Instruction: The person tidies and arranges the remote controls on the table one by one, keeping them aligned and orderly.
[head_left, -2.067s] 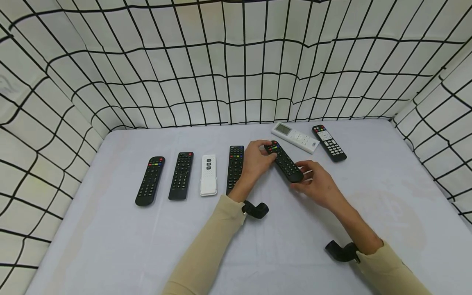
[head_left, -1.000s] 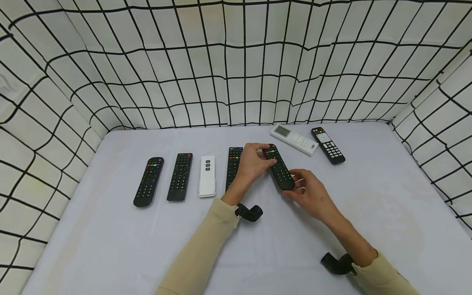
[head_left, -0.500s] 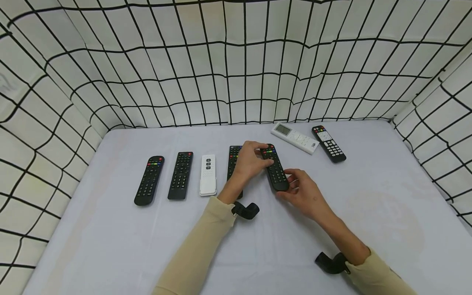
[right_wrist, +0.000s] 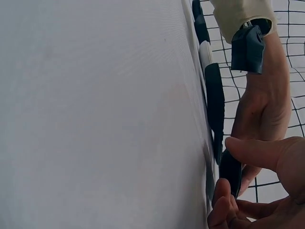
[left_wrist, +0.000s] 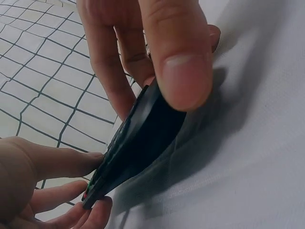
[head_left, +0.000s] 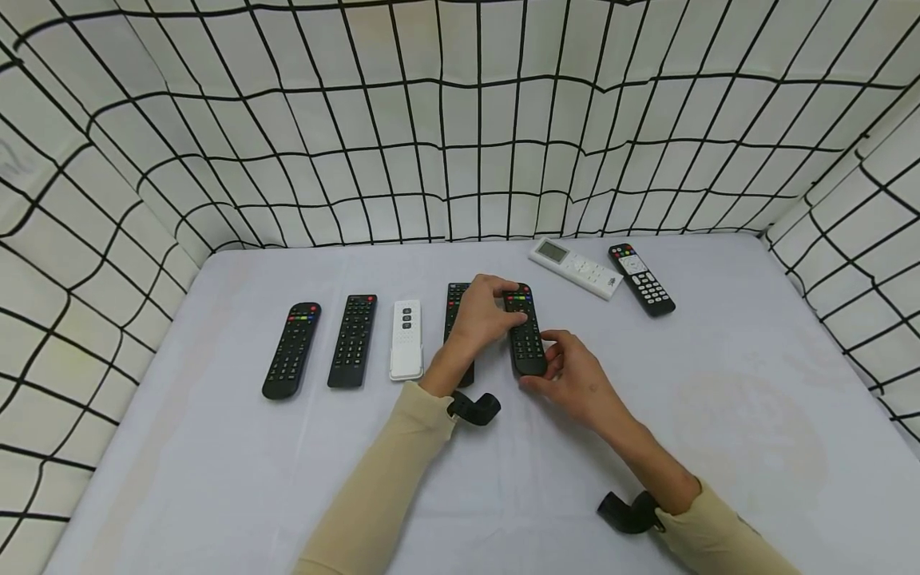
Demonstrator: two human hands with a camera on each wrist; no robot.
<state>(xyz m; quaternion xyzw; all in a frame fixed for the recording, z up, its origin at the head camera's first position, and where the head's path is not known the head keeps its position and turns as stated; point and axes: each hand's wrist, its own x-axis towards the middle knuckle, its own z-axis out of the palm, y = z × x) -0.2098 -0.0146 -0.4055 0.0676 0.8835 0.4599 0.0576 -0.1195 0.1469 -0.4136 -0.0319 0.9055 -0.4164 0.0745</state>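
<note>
Toward 4 o'clock from the centre of the head view, a black remote control [head_left: 529, 345] is held above the white tabletop [head_left: 539, 487], its top end pointing almost to 12. It has a rounded lower end, rows of small keys, a red mark at the upper right corner and a coloured band beneath. The left hand [head_left: 483, 314] pinches it at 10 o'clock; the right hand [head_left: 577, 382] pinches its lower end at 5.
</note>
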